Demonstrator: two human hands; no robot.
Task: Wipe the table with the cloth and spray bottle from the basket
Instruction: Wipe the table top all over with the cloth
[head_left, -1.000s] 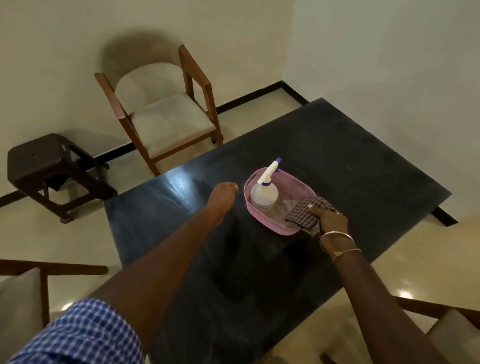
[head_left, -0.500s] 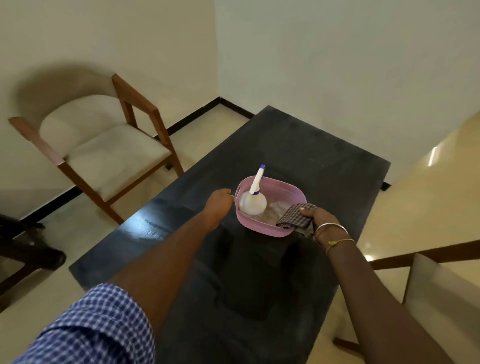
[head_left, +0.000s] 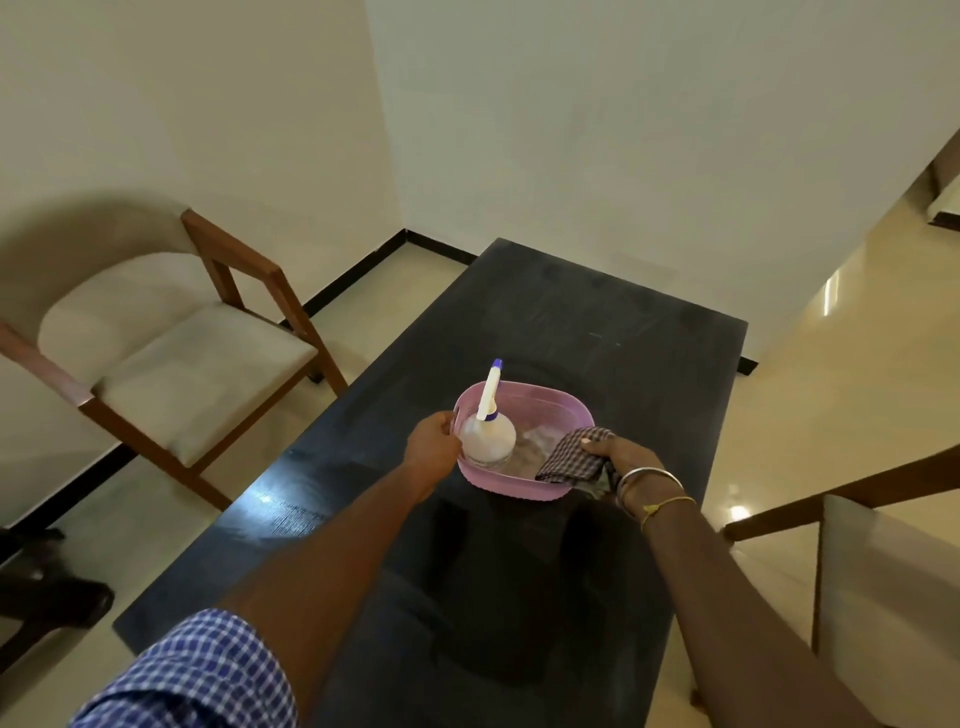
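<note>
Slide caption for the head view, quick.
Left hand holds the basket rim by the bottle; right hand grips the cloth at the opposite rim.

Home dining room: dark table (head_left: 597, 332), cushioned wooden chair (head_left: 171, 364).

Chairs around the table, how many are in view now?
2. A wooden chair stands left of the table; a second chair is cut off at the right edge. Others may be out of frame.

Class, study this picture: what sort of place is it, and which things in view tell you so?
Probably a dining room in a home: a long dark table near a corner of plain walls, cushioned wooden chairs beside it, and a glossy floor.
</note>
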